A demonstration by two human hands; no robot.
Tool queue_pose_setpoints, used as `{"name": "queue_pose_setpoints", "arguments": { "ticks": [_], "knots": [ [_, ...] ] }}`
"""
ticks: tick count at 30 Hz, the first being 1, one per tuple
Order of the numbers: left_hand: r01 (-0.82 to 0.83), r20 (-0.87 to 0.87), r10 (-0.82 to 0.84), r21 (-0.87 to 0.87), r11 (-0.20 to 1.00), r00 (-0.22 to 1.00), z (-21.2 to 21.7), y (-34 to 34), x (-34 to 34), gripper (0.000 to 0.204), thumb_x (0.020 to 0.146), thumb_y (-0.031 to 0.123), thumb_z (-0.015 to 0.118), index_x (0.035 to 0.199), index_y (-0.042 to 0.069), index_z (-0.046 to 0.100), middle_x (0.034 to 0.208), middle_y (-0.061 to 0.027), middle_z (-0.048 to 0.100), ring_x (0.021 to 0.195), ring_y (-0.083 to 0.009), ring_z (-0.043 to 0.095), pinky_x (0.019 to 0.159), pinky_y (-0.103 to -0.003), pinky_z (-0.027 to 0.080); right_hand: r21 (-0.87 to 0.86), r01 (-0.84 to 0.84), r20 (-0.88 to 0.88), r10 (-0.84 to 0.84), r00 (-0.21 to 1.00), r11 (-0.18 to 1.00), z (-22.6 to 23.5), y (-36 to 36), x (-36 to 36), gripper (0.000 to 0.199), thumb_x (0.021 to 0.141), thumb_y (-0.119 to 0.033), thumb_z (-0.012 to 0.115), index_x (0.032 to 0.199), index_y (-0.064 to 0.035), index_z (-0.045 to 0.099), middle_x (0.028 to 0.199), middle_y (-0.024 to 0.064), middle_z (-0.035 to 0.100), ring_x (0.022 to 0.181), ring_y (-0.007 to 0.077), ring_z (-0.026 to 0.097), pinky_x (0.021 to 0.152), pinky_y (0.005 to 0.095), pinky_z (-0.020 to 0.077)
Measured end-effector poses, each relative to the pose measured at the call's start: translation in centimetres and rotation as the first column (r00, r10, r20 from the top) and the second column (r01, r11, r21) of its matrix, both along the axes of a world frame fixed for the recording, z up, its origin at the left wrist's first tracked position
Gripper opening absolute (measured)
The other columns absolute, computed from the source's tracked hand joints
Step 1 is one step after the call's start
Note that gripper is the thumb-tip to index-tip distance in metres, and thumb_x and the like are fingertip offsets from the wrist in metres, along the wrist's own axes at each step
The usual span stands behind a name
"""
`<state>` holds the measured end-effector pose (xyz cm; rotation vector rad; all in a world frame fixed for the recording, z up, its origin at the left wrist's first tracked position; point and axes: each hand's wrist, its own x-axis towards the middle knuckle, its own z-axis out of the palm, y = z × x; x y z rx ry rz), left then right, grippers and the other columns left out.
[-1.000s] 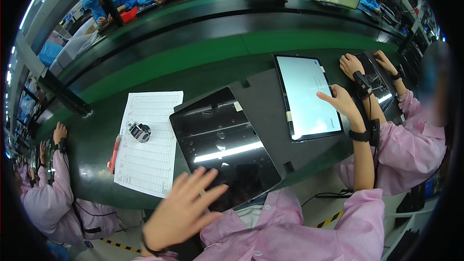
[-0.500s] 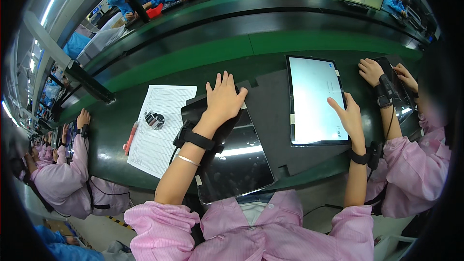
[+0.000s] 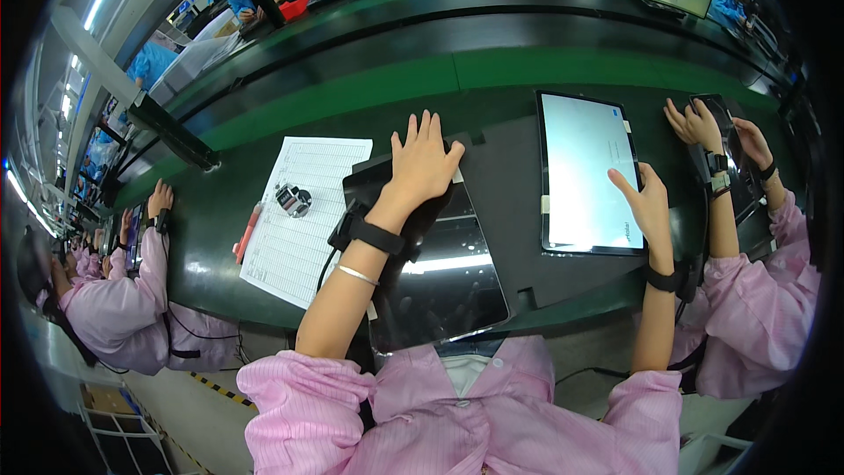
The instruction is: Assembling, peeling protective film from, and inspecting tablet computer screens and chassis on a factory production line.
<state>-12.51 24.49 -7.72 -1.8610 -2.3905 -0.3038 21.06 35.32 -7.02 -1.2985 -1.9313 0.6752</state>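
A dark-screened tablet [image 3: 448,277] lies tilted on the table in front of me, its near end close to my body. My left hand [image 3: 424,163] rests on its far end, fingers stretched and apart. To the right, a second tablet [image 3: 585,176] with a lit, pale screen lies on a dark grey mat [image 3: 505,185]. My right hand [image 3: 646,202] is at that tablet's right edge, the thumb reaching over the screen and the index finger just outside the edge. Its remaining fingers are partly hidden. Black bands with small boxes are on both my wrists.
Left of the dark tablet lies a printed sheet [image 3: 299,229] with a small metallic round object [image 3: 294,200] on it and a red pen [image 3: 249,233] alongside. A co-worker's hands [image 3: 699,127] handle a dark device at the right. A metal post [image 3: 171,132] stands at the far left.
The whole view has shifted slightly. My hands keep their places on the two tablets. The right-hand co-worker's hands have moved over their device.
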Motion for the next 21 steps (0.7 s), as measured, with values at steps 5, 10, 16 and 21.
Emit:
{"name": "queue_pose_setpoints", "arguments": {
  "ticks": [5,10,16,21],
  "knots": [
    [0.018,0.291,-0.052,0.12,0.993,0.955,5.2,-2.4,0.4,0.064,0.093,0.044,0.04,0.139,0.0,0.029,0.145,-0.0225,0.025,0.138,-0.0369,0.015,0.108,-0.056,0.013,-0.042,-0.075,-0.248,0.063,0.967,0.996,-1.0,1.7,1.1,0.041,0.079,-0.023,0.072,0.099,0.0091,0.057,0.074,0.0071,0.063,0.062,0.0064,0.056,0.055,0.0188,0.0421],
    [0.108,0.523,-0.277,0.331,0.937,0.806,11.7,-8.5,3.3,0.054,0.093,0.033,0.049,0.134,0.0,0.038,0.135,-0.0208,0.043,0.129,-0.035,0.037,0.105,-0.039,0.029,-0.045,-0.126,-0.49,0.088,0.867,0.991,4.6,-2.5,1.1,0.03,0.085,-0.009,0.063,0.109,0.003,0.05,0.078,0.0051,0.064,0.067,0.004,0.057,0.058,0.0159,0.0408],
    [0.006,0.839,-0.465,0.483,0.875,0.284,11.9,-14.2,6.8,0.053,0.092,0.022,0.053,0.136,0.0,0.033,0.131,-0.0265,0.044,0.122,-0.0309,0.045,0.098,-0.035,0.039,-0.006,-0.269,-0.621,0.207,0.756,0.963,9.2,-10.6,0.9,0.031,0.085,-0.005,0.061,0.112,0.0001,0.048,0.08,0.0049,0.064,0.069,0.0039,0.058,0.06,0.0155,0.0413],
    [0.344,0.818,-0.53,0.444,0.828,0.222,11.2,-18.7,10.2,0.044,0.09,0.013,0.052,0.13,-0.003,0.041,0.111,-0.0193,0.06,0.097,-0.0228,0.059,0.087,-0.031,0.045,-0.096,-0.41,-0.743,0.209,0.636,0.907,9.4,-14.3,0.2,0.034,0.086,-0.007,0.06,0.116,-0.0001,0.046,0.081,0.0024,0.063,0.067,0.0034,0.057,0.061,0.0147,0.0414]
  ]
}}
